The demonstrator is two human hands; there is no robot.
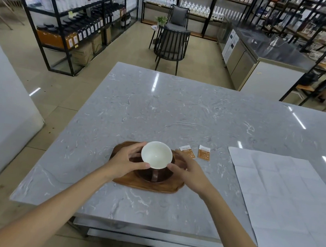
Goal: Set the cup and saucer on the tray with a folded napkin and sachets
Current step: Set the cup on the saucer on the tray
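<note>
Grey marbled worktop (159, 107), viewed from head height. Left to right:

Left hand (124, 162) at 9 o'clock of the cup (156, 154); fingers (136, 147) curled round the rim, thumb pressed to the near edge. Holding the cup.

Cup: white inside, dark brown outside, upright, handle pointing to 6 o'clock. Sits over a dark brown saucer (143, 176) (contact between the two hidden by cup and hands, cannot tell if resting or just lifted). Saucer lies on the wooden tray (148, 186), roughly central.

Right hand (188, 170) at 3 o'clock of the cup; thumb tip touching the rim at about 4 o'clock, remaining fingers spread loosely along the saucer's edge.

Two orange-and-white sachets (187, 151), flat on the worktop off the tray, at 2 o'clock from the cup; second one (204, 153) just beside the first, not touching.

Napkin (281, 202): large, pale, unfolded flat with crease lines, at 3 o'clock, well apart from the tray.
</note>
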